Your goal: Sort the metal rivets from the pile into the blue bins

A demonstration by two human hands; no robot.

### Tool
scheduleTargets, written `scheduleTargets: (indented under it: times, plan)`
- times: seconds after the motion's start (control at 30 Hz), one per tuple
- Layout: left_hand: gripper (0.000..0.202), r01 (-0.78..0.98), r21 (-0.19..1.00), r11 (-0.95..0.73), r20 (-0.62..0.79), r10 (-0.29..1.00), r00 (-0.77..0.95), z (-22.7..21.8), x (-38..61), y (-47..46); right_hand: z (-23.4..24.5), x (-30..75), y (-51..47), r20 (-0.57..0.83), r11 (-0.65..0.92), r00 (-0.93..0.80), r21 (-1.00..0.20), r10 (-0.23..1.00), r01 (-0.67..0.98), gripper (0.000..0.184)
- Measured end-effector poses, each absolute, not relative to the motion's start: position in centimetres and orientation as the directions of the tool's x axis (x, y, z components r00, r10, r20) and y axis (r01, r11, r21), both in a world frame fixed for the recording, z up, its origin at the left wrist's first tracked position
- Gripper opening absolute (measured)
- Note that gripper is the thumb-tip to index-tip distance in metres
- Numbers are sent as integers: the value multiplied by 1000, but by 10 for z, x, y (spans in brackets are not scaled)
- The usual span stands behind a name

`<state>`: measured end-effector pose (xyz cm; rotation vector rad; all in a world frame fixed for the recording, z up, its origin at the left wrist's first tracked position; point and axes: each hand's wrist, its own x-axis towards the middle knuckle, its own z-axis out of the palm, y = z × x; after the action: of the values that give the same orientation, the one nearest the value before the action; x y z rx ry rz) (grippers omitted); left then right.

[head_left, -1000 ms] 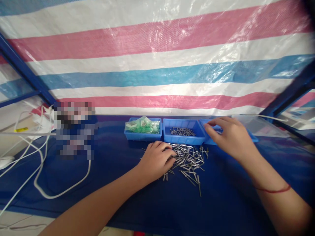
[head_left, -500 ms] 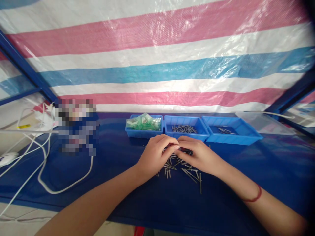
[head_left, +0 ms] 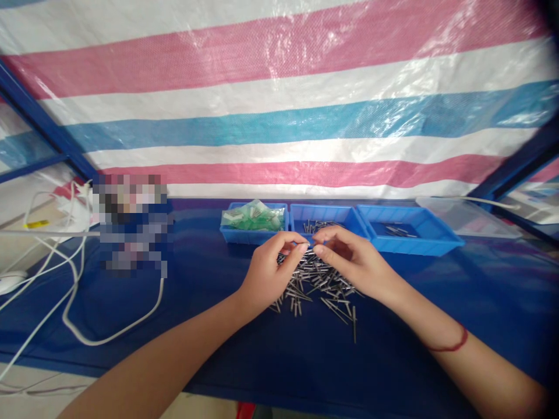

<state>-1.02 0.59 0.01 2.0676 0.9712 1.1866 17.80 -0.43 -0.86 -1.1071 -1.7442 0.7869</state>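
A heap of small metal pins [head_left: 323, 285] lies on the blue table cover [head_left: 218, 326]. My left hand [head_left: 268, 273] and my right hand [head_left: 353, 262] are raised just above the heap, fingertips meeting in a pinch between them. Both hands are closed on something small that I cannot make out, likely a pin. Behind them stand three blue trays: the left tray [head_left: 253, 233] holds green plastic parts, the middle tray [head_left: 340, 215] holds metal pins, and the right tray [head_left: 410, 235] holds a few pins. A red string circles my right wrist.
White cables [head_left: 74, 302] loop over the table's left side. A blurred-out patch [head_left: 131, 224] sits at the back left. A striped tarpaulin [head_left: 279, 116] hangs behind the trays. A clear plastic lid [head_left: 467, 218] lies at the back right.
My right hand came back from the right tray to the pin heap and met my left hand. Both hands have since lifted slightly, pinched together above the pins.
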Motion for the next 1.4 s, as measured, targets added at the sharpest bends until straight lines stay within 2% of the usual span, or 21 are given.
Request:
scheduleTargets:
  times: [0.13, 0.3, 0.5, 0.63, 0.73, 0.83, 0.97, 1.1, 1.23, 1.3, 1.4]
  plan:
    - [11, 357, 743, -566, 448, 817, 362, 0, -11, 8, -4, 177, -6, 299, 351, -199, -875, 933, 332, 20]
    - [13, 461, 601, -653, 446, 753, 485, -2, -12, 11, 0, 178, -6, 303, 341, -165, -889, 939, 305, 18]
    - [20, 448, 542, -711, 416, 690, 593, -6, -10, 12, 1, 177, -7, 304, 352, -196, -889, 932, 295, 17]
    - [18, 453, 531, -716, 415, 686, 598, -6, -11, 13, -1, 179, -7, 325, 376, -203, -869, 924, 321, 15]
    - [15, 486, 547, -681, 423, 726, 542, -6, -11, 13, -1, 181, -5, 367, 421, -207, -817, 907, 394, 13]
    - [14, 513, 557, -653, 435, 756, 489, -4, -11, 13, 1, 183, -5, 445, 514, -259, -706, 857, 487, 11]
    - [16, 560, 511, -652, 422, 758, 497, -2, -11, 10, 10, 189, -6, 491, 579, -319, -593, 811, 559, 15]
    - [24, 618, 369, -694, 335, 719, 608, -5, -12, 6, 22, 212, -4, 552, 442, -93, -544, 829, 713, 15]
    - [28, 636, 287, -716, 262, 697, 667, -10, -12, 4, 24, 252, 5, 585, 106, 161, -394, 795, 913, 12]
    - [27, 633, 278, -722, 243, 691, 681, -11, -13, 4, 20, 271, 11, 574, -30, 220, -322, 789, 946, 16]
    - [24, 623, 276, -732, 235, 680, 694, -10, -13, 5, 11, 287, 16, 511, -101, 219, -248, 831, 964, 23]
